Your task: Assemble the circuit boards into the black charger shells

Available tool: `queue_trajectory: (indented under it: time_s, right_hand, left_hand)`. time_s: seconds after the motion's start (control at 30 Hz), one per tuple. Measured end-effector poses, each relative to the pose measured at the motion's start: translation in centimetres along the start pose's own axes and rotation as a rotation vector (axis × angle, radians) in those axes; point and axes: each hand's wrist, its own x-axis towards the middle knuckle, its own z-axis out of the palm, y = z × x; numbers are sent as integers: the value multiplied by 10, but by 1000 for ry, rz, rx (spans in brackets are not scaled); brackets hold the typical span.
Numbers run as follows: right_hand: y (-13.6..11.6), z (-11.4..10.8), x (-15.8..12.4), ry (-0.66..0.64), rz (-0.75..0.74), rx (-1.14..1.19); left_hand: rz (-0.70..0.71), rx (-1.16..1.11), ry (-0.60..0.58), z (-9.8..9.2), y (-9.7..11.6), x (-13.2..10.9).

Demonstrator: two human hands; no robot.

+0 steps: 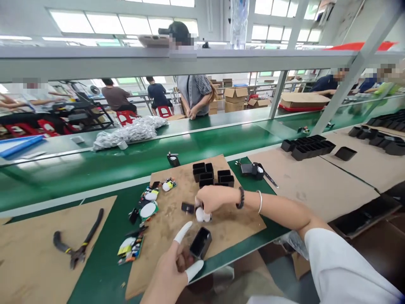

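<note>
My left hand (172, 266) has its fingers bent against a black, open-topped plastic case (201, 242), which is tilted above the front of the cardboard mat (164, 236). White finger cots cover its index finger and thumb, which reach along either end of the case. Over the middle of the mat, my right hand (210, 202) is closed with the fingertips pointing down, and white cots show on them. What it pinches is hidden. Just left of those fingertips is a small black part (187, 207). Several more black cases (205, 171) stand behind my right hand.
Several circuit boards with white discs (148, 209) lie along the mat's left side. Pliers (77, 249) rest on cardboard further left. A black assembly (251, 169) lies right of the cases. The green conveyor belt (133, 162) runs behind; a person (194, 95) stands across it.
</note>
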Motion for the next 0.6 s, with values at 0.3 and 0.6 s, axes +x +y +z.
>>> queue_trajectory:
  time_s: [0.3,0.6]
  right_hand:
    - [31,55,-52,543,-129,1402]
    - [10,110,-80,789,86,1669]
  left_hand:
    - [111,22,-7,5,7,14]
    - [-35,-224,-175,8,33,5]
